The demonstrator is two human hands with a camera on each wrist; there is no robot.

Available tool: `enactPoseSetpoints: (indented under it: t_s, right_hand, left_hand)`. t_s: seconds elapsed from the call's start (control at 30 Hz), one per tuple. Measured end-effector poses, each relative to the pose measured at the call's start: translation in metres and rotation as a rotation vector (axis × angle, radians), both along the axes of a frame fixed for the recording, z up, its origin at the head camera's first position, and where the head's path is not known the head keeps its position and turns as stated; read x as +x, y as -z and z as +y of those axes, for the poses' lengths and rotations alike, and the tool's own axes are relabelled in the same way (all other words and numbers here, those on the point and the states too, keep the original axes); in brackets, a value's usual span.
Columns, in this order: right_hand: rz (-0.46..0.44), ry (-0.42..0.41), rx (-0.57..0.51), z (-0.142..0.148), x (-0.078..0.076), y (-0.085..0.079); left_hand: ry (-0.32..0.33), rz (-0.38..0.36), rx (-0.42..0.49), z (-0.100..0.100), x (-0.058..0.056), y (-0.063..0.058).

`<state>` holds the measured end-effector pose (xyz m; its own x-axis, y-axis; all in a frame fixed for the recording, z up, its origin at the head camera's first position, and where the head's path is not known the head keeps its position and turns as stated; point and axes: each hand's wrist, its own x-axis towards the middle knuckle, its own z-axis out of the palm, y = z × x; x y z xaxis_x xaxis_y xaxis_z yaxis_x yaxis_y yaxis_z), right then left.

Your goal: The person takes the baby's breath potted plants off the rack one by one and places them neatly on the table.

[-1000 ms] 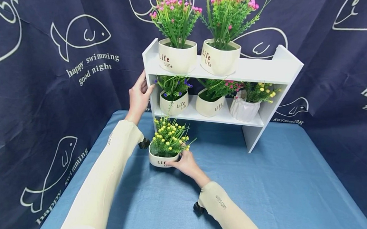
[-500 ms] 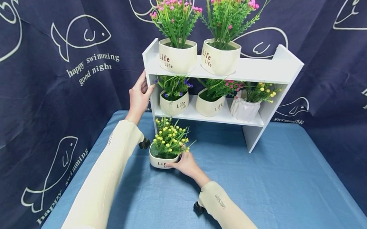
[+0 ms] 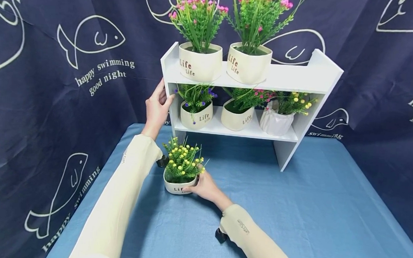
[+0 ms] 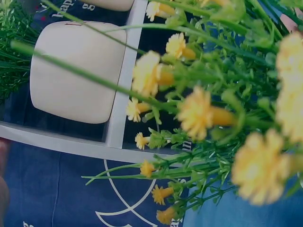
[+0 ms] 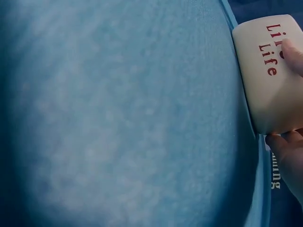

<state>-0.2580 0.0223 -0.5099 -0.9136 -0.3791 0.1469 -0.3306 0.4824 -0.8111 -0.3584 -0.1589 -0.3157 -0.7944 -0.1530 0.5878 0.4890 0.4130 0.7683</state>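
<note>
right hand [image 3: 206, 185] pinched the yellow-flowered pot [image 3: 173, 188], which had shifted slightly leftward and nearer the person; its position seemed unsettled. left hand [image 3: 157, 110], beyond that grip, held the shelf [image 3: 289, 79] by its left side.

readable lettering: "life life" and "happy swimming good night".
"life" over "life", brownish red, on five cream pots: upper-left pot [image 3: 200, 68] and upper-right pot [image 3: 252, 69] atop the white shelf [image 3: 293, 79]; purple-flowered pot [image 3: 194, 119] and pink-flowered pot [image 3: 234, 118] on its middle board; yellow-flowered pot [image 3: 172, 187] below, one line partly covered by the right grip [image 3: 207, 187]. dark blue backdrop [image 3: 138, 90]: white "happy swimming", "good night" under a fish outline; "happy swimming" again, slanted, lower left; "swimming" beyond the shelf; cut-off pieces at the right edge. left sleeve [image 3: 115, 190] and right sleeve [image 3: 257, 237]: small dark lettering, too blurred to read.
</note>
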Motion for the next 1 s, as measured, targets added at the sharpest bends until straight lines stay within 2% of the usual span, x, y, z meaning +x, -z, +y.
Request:
enactPoseSetpoints:
  t_s: [0.3,0.57,0.7,0.83,1.0]
  right_hand:
    - [-0.026,-0.018,-0.006,-0.001,-0.002,-0.005]
    - [-0.008,-0.03,0.018,-0.003,-0.005,-0.004]
    - [-0.03,-0.062,0.032,-0.002,-0.006,-0.005]
    - [-0.057,-0.081,0.076,0.002,-0.005,-0.011]
    - [-0.092,-0.044,0.1,0.012,-0.002,-0.025]
  left_hand:
    - [-0.001,0.001,0.001,-0.001,0.001,-0.001]
    - [0.01,-0.003,0.002,-0.001,0.001,0.0]
    - [0.007,0.0,0.003,0.0,0.001,0.0]
    - [0.006,0.005,-0.002,0.0,0.001,0.001]
    - [0.009,0.0,-0.002,-0.001,0.001,0.0]
